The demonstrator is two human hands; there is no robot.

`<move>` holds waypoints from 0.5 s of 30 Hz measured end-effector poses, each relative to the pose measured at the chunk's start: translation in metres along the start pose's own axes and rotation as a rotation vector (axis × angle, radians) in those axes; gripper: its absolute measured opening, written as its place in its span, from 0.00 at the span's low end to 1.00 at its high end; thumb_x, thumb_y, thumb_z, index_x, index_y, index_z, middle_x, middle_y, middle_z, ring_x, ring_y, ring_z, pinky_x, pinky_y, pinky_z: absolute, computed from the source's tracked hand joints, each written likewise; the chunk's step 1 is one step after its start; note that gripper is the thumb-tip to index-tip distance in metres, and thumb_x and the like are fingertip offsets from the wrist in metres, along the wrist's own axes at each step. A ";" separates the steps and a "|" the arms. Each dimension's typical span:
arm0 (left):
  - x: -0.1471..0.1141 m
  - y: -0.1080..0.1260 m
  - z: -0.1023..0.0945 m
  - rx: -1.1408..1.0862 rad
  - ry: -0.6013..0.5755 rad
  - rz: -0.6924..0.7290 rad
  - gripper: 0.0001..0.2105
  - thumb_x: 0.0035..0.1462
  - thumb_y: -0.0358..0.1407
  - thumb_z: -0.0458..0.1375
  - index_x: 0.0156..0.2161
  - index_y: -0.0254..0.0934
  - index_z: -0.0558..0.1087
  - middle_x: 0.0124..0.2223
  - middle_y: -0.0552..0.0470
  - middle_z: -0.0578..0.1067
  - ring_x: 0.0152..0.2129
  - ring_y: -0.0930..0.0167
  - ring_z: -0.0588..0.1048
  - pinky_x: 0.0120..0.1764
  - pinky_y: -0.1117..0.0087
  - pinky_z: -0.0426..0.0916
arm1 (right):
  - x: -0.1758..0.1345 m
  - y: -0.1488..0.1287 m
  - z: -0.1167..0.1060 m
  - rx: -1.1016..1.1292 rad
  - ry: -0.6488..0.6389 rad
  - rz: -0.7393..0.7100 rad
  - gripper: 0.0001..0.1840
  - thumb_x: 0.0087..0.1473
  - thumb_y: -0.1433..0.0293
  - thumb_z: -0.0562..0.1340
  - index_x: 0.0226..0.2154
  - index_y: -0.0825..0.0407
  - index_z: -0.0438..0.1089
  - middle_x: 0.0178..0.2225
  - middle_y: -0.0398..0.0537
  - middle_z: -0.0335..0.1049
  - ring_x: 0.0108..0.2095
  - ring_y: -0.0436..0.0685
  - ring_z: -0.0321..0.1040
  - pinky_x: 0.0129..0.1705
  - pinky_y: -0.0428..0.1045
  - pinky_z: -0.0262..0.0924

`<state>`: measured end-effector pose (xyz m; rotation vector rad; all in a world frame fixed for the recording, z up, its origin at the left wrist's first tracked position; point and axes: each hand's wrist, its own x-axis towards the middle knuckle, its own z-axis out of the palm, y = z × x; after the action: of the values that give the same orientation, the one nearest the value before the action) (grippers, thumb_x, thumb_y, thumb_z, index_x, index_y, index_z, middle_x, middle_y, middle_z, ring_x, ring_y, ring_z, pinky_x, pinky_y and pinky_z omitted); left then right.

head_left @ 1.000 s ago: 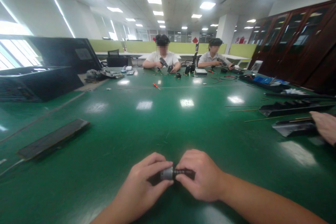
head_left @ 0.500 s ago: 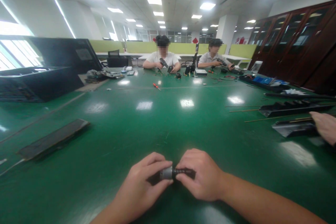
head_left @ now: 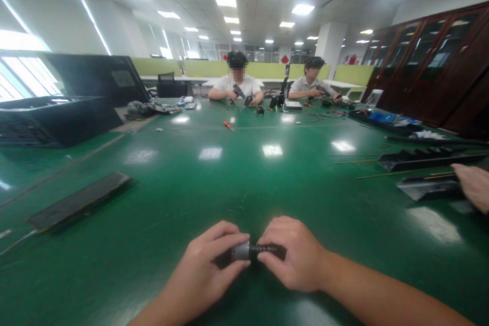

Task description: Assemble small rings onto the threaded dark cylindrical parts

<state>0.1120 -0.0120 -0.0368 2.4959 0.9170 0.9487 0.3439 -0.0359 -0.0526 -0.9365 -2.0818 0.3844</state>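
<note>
Low in the middle of the view, my left hand point(head_left: 210, 260) is closed around a small silver cylinder point(head_left: 240, 251), thumb below and fingers above. A dark ribbed shaft point(head_left: 263, 248) extends from the cylinder's right end. My right hand point(head_left: 294, 252) pinches this shaft between thumb and fingers, and its far end disappears into the palm. The part lies level, just over the green table point(head_left: 183, 193). Whether cylinder and shaft are one piece, I cannot tell.
A flat dark bar point(head_left: 80, 201) lies left; a black case point(head_left: 57, 119) stands behind it. Black channel pieces point(head_left: 424, 188) and thin rods are at right, with another person's hand point(head_left: 471, 186) there. Two people sit opposite, tools in hand. A red screwdriver point(head_left: 228, 125) lies mid-table.
My fingertips have moved slightly apart, the right hand a little to the right, so a bit more of the shaft shows between them. Both hands keep their hold.
</note>
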 end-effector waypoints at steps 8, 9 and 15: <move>0.001 -0.001 -0.002 0.017 -0.005 -0.008 0.12 0.56 0.31 0.64 0.46 0.45 0.78 0.41 0.52 0.78 0.36 0.73 0.78 0.40 0.77 0.74 | 0.000 0.000 0.001 -0.005 0.002 0.055 0.05 0.55 0.69 0.63 0.34 0.52 0.76 0.30 0.47 0.76 0.31 0.56 0.70 0.37 0.52 0.61; 0.001 -0.001 -0.002 0.016 -0.003 -0.007 0.12 0.56 0.31 0.64 0.46 0.45 0.78 0.41 0.52 0.78 0.36 0.73 0.78 0.39 0.77 0.74 | 0.000 0.000 0.001 -0.001 0.002 0.057 0.05 0.55 0.69 0.64 0.33 0.52 0.76 0.30 0.47 0.76 0.31 0.56 0.70 0.37 0.52 0.61; 0.003 -0.001 -0.004 0.003 0.010 -0.012 0.12 0.56 0.31 0.65 0.46 0.45 0.78 0.41 0.53 0.78 0.36 0.74 0.78 0.40 0.78 0.73 | 0.001 -0.001 0.001 0.019 0.006 0.076 0.04 0.54 0.70 0.64 0.33 0.52 0.75 0.30 0.46 0.76 0.32 0.56 0.71 0.37 0.51 0.61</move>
<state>0.1106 -0.0094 -0.0333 2.4875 0.9359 0.9577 0.3421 -0.0357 -0.0527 -1.0066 -2.0379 0.4393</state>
